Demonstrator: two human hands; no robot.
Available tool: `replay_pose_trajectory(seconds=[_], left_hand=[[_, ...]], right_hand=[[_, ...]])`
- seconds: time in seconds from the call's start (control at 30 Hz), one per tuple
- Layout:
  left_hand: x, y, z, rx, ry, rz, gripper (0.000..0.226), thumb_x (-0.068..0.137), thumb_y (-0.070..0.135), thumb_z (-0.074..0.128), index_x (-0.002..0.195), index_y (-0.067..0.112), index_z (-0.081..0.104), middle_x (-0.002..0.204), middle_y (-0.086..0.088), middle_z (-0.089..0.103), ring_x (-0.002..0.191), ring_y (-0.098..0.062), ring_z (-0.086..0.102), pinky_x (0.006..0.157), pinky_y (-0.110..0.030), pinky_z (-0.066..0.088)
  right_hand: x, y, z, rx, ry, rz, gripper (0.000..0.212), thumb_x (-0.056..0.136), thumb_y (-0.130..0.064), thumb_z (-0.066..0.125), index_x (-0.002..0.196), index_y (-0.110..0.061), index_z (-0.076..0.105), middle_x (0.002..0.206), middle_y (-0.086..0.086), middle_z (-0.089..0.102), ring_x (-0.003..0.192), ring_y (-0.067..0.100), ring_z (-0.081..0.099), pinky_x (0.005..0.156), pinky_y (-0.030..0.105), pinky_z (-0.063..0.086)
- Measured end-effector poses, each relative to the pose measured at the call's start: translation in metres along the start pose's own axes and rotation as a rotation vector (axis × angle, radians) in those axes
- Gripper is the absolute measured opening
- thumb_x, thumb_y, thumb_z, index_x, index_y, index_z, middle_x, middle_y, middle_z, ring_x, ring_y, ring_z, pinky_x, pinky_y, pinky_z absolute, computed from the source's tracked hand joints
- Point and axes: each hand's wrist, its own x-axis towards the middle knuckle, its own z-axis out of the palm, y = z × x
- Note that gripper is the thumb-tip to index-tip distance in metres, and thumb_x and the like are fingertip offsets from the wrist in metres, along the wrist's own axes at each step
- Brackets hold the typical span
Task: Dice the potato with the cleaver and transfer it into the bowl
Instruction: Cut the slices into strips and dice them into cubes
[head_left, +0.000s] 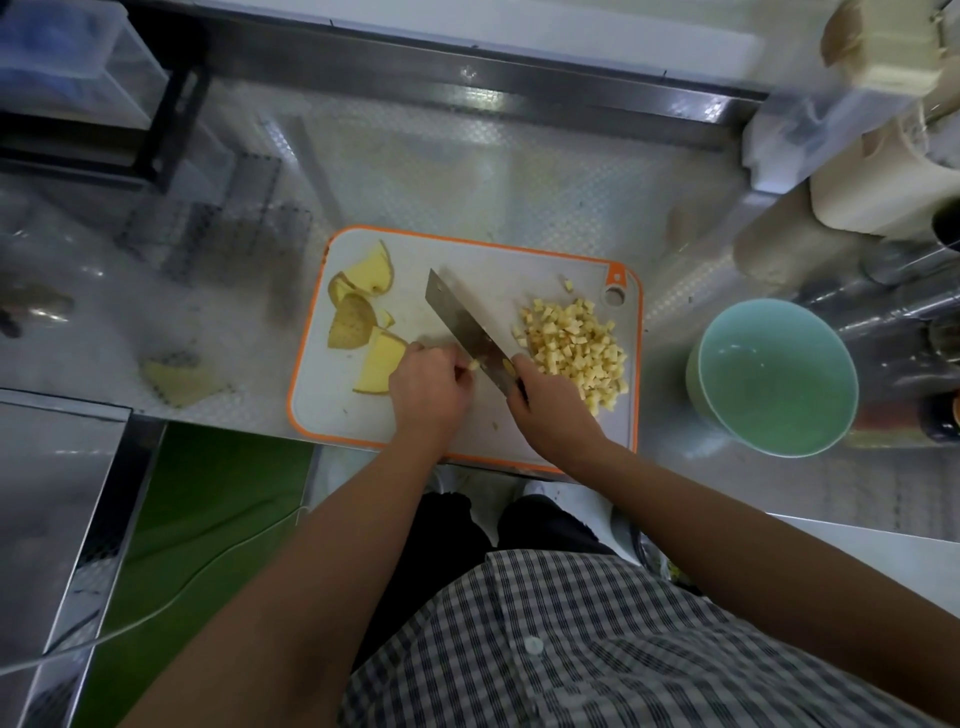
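From your head camera you look straight down on a steel bench (467, 171) with a shiny, dimpled top and a raised metal lip along its far side. Below its near edge lies a green floor (208, 519) with a white cable (156, 608) trailing across it. Your checked shirt (597, 649) fills the bottom of the view.

A white cutting board (467, 260) with an orange rim lies flat at the bench's near edge. A heap of diced potato (571, 348) sits on its right half. Several skin-on potato slices (363, 291) lie on its left half, and a thicker yellow slab (382, 364) rests just beside your left hand (428, 384).

The cleaver (462, 322) runs slantwise across the middle of the board, tip toward the far left, between the slices and the dice. Your right hand (550, 405) is wrapped round its handle, which the fingers hide. Your left hand has its fingers curled, pinching a small potato piece (472, 365) against the blade's left face. You cannot tell how much potato lies under that palm.

The pale green bowl (779, 395) stands on the bench to the right of the board, near it but not touching. One stray slice (179, 382) lies on the bench well to the left of the board.

At the far right stand pale rolls (883, 192), blurred. At the far left are clear plastic boxes (78, 62) beside a black frame (171, 104).
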Motion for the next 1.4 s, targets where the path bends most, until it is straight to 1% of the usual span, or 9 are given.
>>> replay_pose_trajectory(seconds=[0.23,0.37,0.6,0.7,0.87,1.0,1.17,1.3,1.4], left_hand=[[-0.001,0.000,0.000,-0.009,-0.001,-0.017,0.018,0.082,0.020,0.059,0.093,0.025,0.073,0.086,-0.005,0.064,0.095,-0.021,0.056,0.069,-0.032,0.046],[0.000,0.000,-0.001,-0.005,0.001,-0.028,0.015,0.084,0.026,0.061,0.093,0.026,0.073,0.087,-0.004,0.064,0.096,-0.022,0.056,0.071,-0.034,0.047],[-0.003,-0.001,-0.006,0.029,0.001,-0.022,0.016,0.086,0.026,0.062,0.096,0.023,0.074,0.091,-0.005,0.063,0.101,-0.022,0.053,0.074,-0.035,0.047],[-0.001,-0.001,-0.004,0.057,0.006,-0.009,0.017,0.085,0.023,0.061,0.096,0.024,0.074,0.089,-0.005,0.063,0.103,-0.020,0.053,0.071,-0.033,0.046],[-0.002,-0.002,0.001,0.085,0.011,0.004,0.019,0.085,0.021,0.056,0.090,0.021,0.074,0.080,-0.003,0.064,0.100,-0.020,0.050,0.063,-0.031,0.040],[0.000,-0.002,0.002,0.096,0.008,-0.013,0.019,0.086,0.026,0.055,0.088,0.020,0.072,0.081,-0.005,0.060,0.099,-0.020,0.050,0.061,-0.030,0.036],[-0.002,-0.005,0.004,0.040,-0.019,0.045,0.017,0.085,0.031,0.063,0.095,0.024,0.074,0.087,-0.002,0.067,0.104,-0.020,0.051,0.069,-0.034,0.048],[-0.002,-0.011,0.004,-0.018,-0.006,0.057,0.023,0.079,0.031,0.065,0.100,0.022,0.065,0.090,-0.001,0.064,0.102,-0.021,0.053,0.071,-0.036,0.049],[-0.004,-0.016,-0.001,-0.077,0.098,0.011,0.023,0.079,0.022,0.060,0.101,0.016,0.057,0.087,-0.005,0.061,0.093,-0.025,0.054,0.065,-0.037,0.046]], right_hand=[[-0.006,-0.004,-0.002,-0.018,0.012,-0.035,0.011,0.093,-0.010,0.043,0.103,-0.007,0.045,0.060,0.012,0.050,0.051,0.030,0.047,0.048,0.034,0.032],[-0.001,-0.003,0.006,-0.060,-0.010,0.002,0.008,0.092,-0.015,0.042,0.099,-0.010,0.042,0.064,0.015,0.051,0.055,0.035,0.049,0.050,0.042,0.039],[-0.005,-0.008,0.002,0.011,0.042,-0.033,0.010,0.094,-0.011,0.043,0.103,-0.009,0.044,0.056,0.005,0.044,0.048,0.027,0.044,0.046,0.032,0.026],[-0.007,-0.009,0.000,0.001,0.029,-0.063,0.007,0.093,-0.012,0.043,0.100,-0.011,0.043,0.058,0.010,0.048,0.050,0.029,0.046,0.046,0.034,0.030],[-0.007,-0.008,0.006,-0.035,0.014,-0.046,0.008,0.093,-0.010,0.044,0.100,-0.006,0.045,0.058,0.005,0.042,0.048,0.023,0.039,0.046,0.032,0.022],[-0.003,-0.007,0.012,-0.036,0.017,-0.001,0.009,0.094,-0.012,0.044,0.101,-0.005,0.045,0.060,0.009,0.045,0.051,0.027,0.040,0.049,0.031,0.025],[0.002,0.002,0.006,0.072,0.065,0.071,0.013,0.098,-0.014,0.043,0.108,-0.006,0.047,0.059,0.011,0.049,0.046,0.025,0.045,0.044,0.034,0.029],[-0.001,0.004,-0.007,0.144,0.036,0.060,0.008,0.099,-0.014,0.044,0.102,-0.007,0.046,0.060,0.014,0.050,0.046,0.025,0.043,0.044,0.031,0.027],[-0.005,-0.007,-0.003,0.145,-0.018,0.009,0.007,0.098,-0.014,0.042,0.093,-0.011,0.040,0.058,0.006,0.043,0.047,0.020,0.039,0.046,0.033,0.026]])
